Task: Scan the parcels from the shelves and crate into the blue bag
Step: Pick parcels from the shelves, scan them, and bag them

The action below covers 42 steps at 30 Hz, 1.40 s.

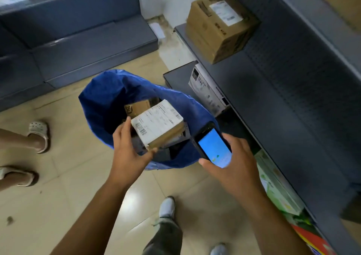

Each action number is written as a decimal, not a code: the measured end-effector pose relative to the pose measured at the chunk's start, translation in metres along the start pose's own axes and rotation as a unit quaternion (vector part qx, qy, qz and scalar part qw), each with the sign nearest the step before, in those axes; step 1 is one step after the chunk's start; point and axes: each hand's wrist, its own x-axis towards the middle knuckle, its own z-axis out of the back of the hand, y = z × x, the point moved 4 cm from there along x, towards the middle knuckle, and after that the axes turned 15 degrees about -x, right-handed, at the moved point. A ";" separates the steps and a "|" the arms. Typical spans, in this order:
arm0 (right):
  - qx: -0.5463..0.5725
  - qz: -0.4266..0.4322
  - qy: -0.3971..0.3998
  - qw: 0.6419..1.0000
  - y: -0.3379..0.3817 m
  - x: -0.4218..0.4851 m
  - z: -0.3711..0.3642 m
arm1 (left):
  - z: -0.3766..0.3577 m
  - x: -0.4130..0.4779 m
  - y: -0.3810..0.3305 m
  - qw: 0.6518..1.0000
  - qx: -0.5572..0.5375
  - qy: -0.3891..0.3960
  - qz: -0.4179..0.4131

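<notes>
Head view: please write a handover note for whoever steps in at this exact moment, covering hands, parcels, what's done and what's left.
Left hand: grips a labelled parcel over the open mouth of the blue bag.
Right hand: holds the handheld scanner, screen lit, beside the parcel.
Done: at least one brown parcel already lies in the bag.
Unclear: whether the held parcel has been scanned.
Left: release that parcel into the bag, then take the brown carton from the grey shelf and the white box from the level below.
The crate is out of view.
</notes>
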 end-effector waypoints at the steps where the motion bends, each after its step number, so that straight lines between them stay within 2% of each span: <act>1: 0.005 -0.008 0.000 1.000 -0.003 0.000 0.002 | -0.002 0.010 0.002 1.000 -0.005 -0.003 0.013; 5: 0.000 -0.024 -0.014 1.000 -0.014 -0.006 0.018 | -0.014 0.021 -0.011 1.000 -0.001 0.004 0.005; 9: 0.002 -0.040 -0.026 0.999 -0.031 -0.020 0.040 | -0.041 -0.003 -0.051 0.998 0.009 0.060 -0.035; 14: 0.017 -0.081 -0.070 0.994 -0.073 -0.063 0.079 | -0.096 -0.057 -0.129 0.984 -0.015 0.161 -0.079; 19: 0.052 -0.145 -0.115 0.981 -0.142 -0.146 0.131 | -0.162 -0.131 -0.215 0.949 -0.018 0.278 -0.145; 23: 0.071 -0.185 -0.194 0.961 -0.198 -0.243 0.176 | -0.216 -0.215 -0.275 0.902 -0.017 0.378 -0.208; 28: 0.077 -0.248 -0.305 0.916 -0.269 -0.389 0.220 | -0.277 -0.363 -0.321 0.829 -0.034 0.479 -0.286; 36: 0.045 -0.362 -0.390 0.845 -0.365 -0.627 0.240 | -0.356 -0.617 -0.333 0.703 -0.027 0.616 -0.353; 42: 0.043 -0.448 -0.433 0.781 -0.410 -0.774 0.224 | -0.395 -0.762 -0.320 0.612 -0.031 0.697 -0.373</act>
